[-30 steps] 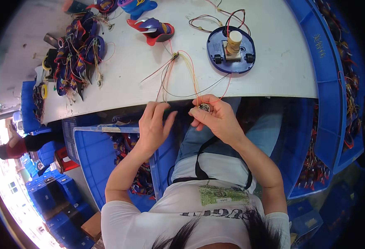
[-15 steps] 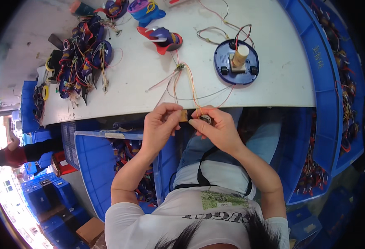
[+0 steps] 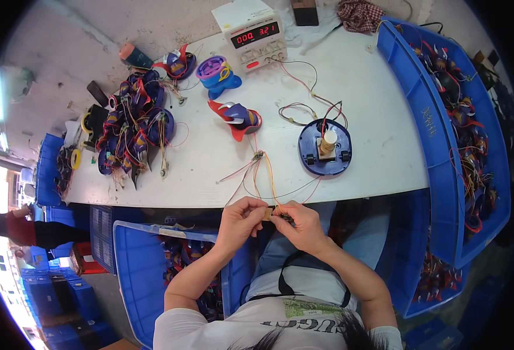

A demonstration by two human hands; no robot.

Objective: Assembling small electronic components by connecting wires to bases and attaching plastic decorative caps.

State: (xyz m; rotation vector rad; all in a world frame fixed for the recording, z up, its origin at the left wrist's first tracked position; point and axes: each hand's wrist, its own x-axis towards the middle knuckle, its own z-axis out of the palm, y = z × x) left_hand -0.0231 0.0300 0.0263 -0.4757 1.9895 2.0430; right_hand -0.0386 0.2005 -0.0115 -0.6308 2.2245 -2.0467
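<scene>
Just off the table's near edge, my hands are close together with fingertips pinched. My left hand (image 3: pixel 240 224) grips a small tan square piece (image 3: pixel 267 214), which reaches over to the fingers of my right hand (image 3: pixel 301 226). That hand pinches a small round dark part with wires, mostly covered by the fingers. Yellow and orange wires (image 3: pixel 273 185) run from it up to a small circuit board (image 3: pixel 258 156) on the table. Beyond the board lies a purple and red toy shell piece (image 3: pixel 237 118), joined to it by thin wires.
A blue round base (image 3: pixel 326 148) with small black wheels sits right of the board, wired toward a power supply (image 3: pixel 254 38). Purple wired assemblies (image 3: pixel 134 125) are heaped at left, near a purple and blue cup-like toy (image 3: pixel 215 76). Blue bins (image 3: pixel 423 116) flank the table (image 3: pixel 379 146).
The view has tilted up, bringing the power supply into sight. My hands have drawn closer together, and the tan piece now meets the fingers holding the round part.
</scene>
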